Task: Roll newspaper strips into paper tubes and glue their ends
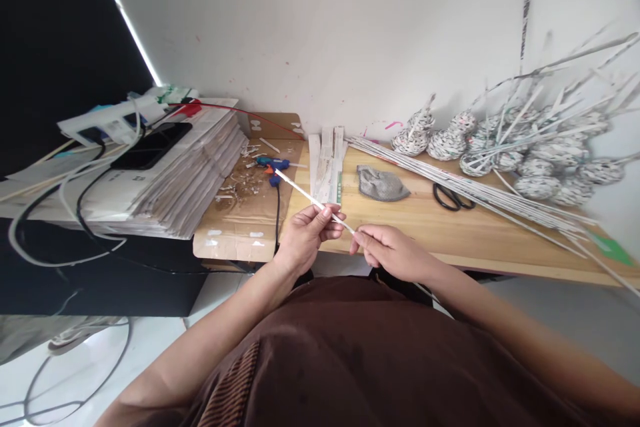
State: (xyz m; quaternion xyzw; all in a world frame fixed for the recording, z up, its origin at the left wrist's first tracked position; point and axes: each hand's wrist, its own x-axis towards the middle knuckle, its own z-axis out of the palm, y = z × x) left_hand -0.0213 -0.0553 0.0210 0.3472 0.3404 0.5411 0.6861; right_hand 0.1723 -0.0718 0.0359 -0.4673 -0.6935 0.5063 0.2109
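A thin white rolled-paper stick (297, 185) slants over the front of the table, its far end pointing up and left in front of the glue gun (274, 163). My left hand (311, 230) pinches it along its length between thumb and fingers. Closed around its lower end is my right hand (384, 248), close to the table's front edge. Behind my left hand lie flat printed paper strips (327, 160). A grey cloth (381, 183) rests beyond my right hand, with black-handled scissors (447, 197) to its right, partly under a bundle of long paper sticks (425, 173).
Woven paper figures (545, 153) with sticks poking out crowd the back right against the wall. A tall paper stack (200, 173) at left carries a phone (153, 145), a power strip (107, 121) and cables. Scraps cover the cardboard (205, 240).
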